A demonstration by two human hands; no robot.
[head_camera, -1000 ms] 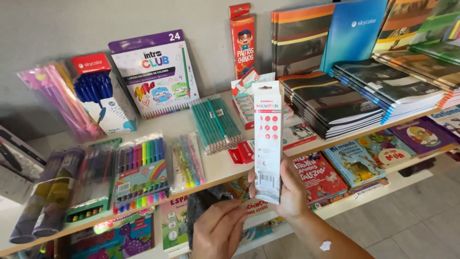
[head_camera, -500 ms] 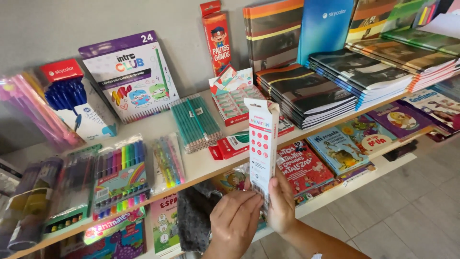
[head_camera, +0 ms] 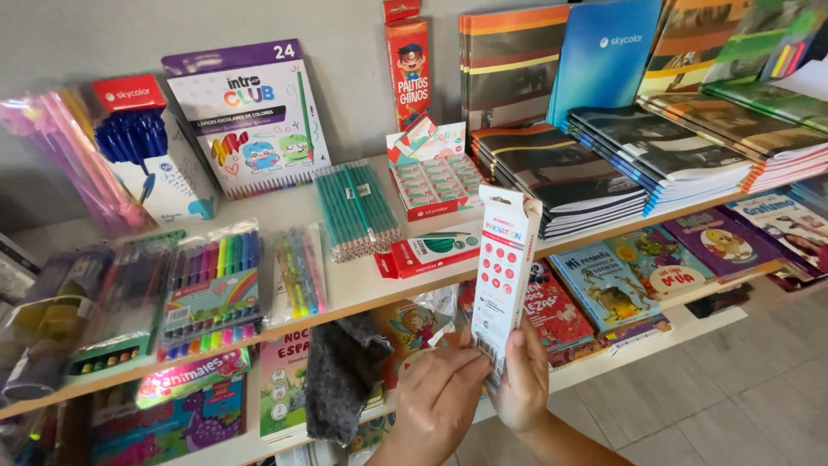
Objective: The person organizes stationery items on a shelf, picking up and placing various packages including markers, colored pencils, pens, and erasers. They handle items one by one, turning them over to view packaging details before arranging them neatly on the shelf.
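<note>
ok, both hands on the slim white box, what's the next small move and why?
Probably turn the slim white box to check another face. Right hand grips its lower end, left hand pinches the bottom edge, and it stands tilted, clear of the shelf.

I count two hands (head_camera: 440, 406) | one slim white box (head_camera: 503, 267) | one grey cloth (head_camera: 338, 380) | one teal pencil bundle (head_camera: 355, 209) | one marker pack (head_camera: 211, 289)
</note>
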